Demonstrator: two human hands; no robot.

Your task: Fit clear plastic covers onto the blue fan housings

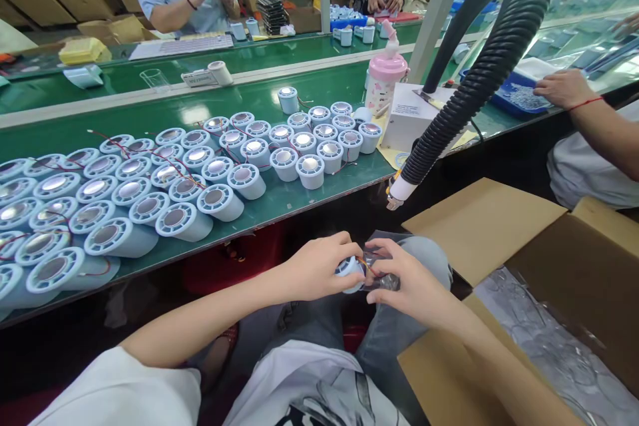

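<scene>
My left hand (319, 266) grips a small white round part (348, 269) with red wires over my lap. My right hand (407, 283) meets it from the right and holds a clear plastic bag (384, 279) against the part. Both hands are below the front edge of the green conveyor belt (279, 210). Several identical white cylindrical parts (214, 198) with shiny centres and red wires lie in rows on the belt in front of me.
An open cardboard box (544, 246) with clear plastic bags inside stands at my right. A black ribbed hose (469, 80) hangs down over the belt edge. A pink bottle (384, 76) and white box (412, 116) sit behind. A neighbour's hand (564, 88) rests on a blue tray; other people work across the belt.
</scene>
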